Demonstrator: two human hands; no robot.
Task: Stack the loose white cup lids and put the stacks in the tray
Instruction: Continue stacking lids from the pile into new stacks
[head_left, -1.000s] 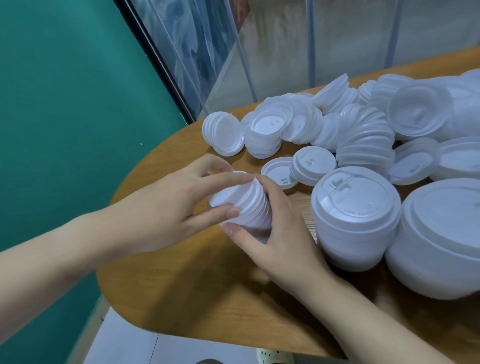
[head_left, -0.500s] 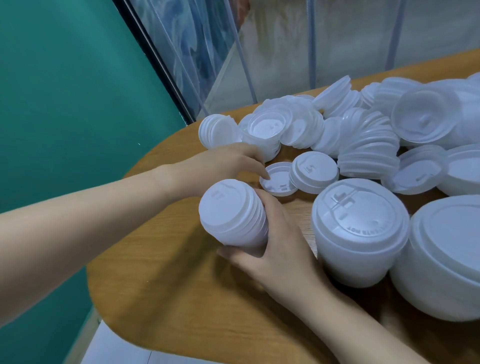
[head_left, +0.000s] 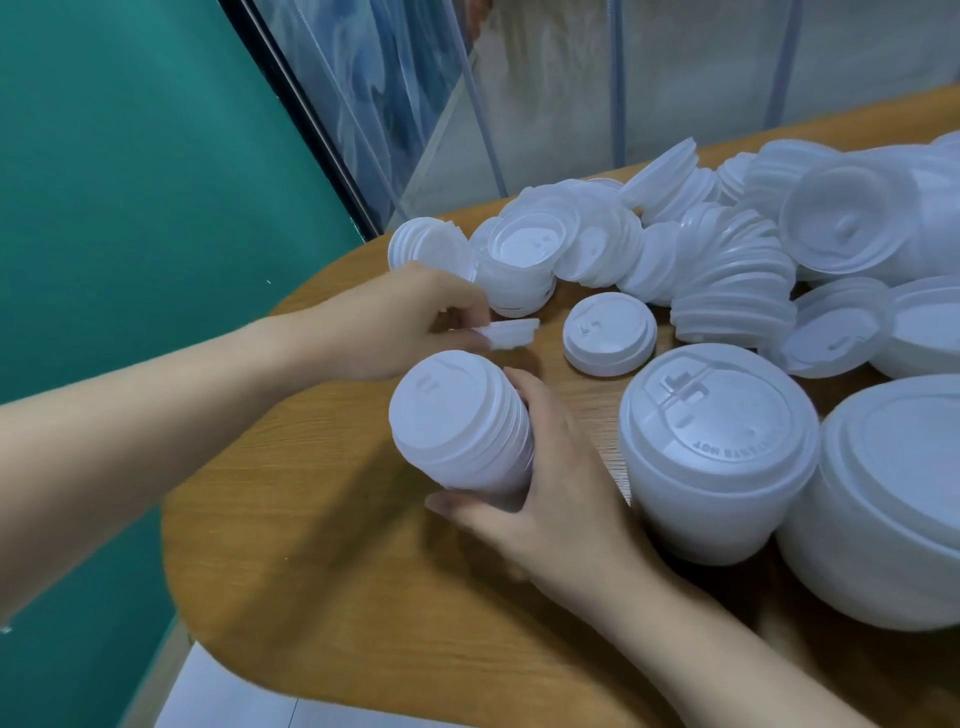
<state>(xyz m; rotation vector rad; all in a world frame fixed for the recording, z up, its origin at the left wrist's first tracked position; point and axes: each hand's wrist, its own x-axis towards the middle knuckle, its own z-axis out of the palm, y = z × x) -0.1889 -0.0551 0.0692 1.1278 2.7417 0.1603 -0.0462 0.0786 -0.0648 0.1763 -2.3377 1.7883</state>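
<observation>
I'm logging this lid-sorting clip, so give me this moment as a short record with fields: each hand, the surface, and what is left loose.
left hand: pinches a single white lid just above the table
right hand: grips a stack of white lids, tilted
surface: wooden table
nearest loose lid: lies flat, top up
pile of lids: many unsorted lids behind
tray: not in view

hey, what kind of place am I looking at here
Probably a small packing or sorting spot, perhaps a cafe's back room. A rounded wooden table carries heaps of white plastic cup lids, beside a teal wall and clear plastic sheeting.
</observation>
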